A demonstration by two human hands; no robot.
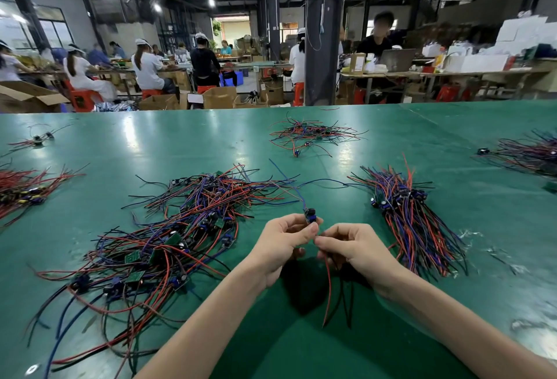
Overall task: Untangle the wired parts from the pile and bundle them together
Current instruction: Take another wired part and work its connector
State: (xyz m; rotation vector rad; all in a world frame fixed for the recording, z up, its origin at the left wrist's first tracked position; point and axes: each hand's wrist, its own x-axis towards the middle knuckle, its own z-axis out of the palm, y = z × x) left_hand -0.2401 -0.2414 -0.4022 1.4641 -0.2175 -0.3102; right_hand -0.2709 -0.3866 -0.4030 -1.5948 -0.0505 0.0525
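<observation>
Left hand (283, 243) is pinching a small blue wired circuit part (310, 216). Right hand (352, 246) is apparently gripping its dangling red and black leads (329, 288). Right of that hand, a straightened red-blue-black wire bundle (413, 222) is lying. Left of the left hand, a large tangled wire pile (168, 237) is awaiting sorting.

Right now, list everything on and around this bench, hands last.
Table: one, green, foreground.
Tangled pile: one, red, blue, black wires, green boards, left of hands.
Sorted bundle: one, same colours, wires roughly parallel, right of hands.
Smaller piles: three, same colours: far pile, right-edge pile, left-edge pile.
Loose part: one, far left.
Workers, cartons, red stools: several, beyond the table.
Held wired part: one, blue, between the hands.
Left hand: pinches the part's body.
Right hand: pinches its hanging red and black wires.
</observation>
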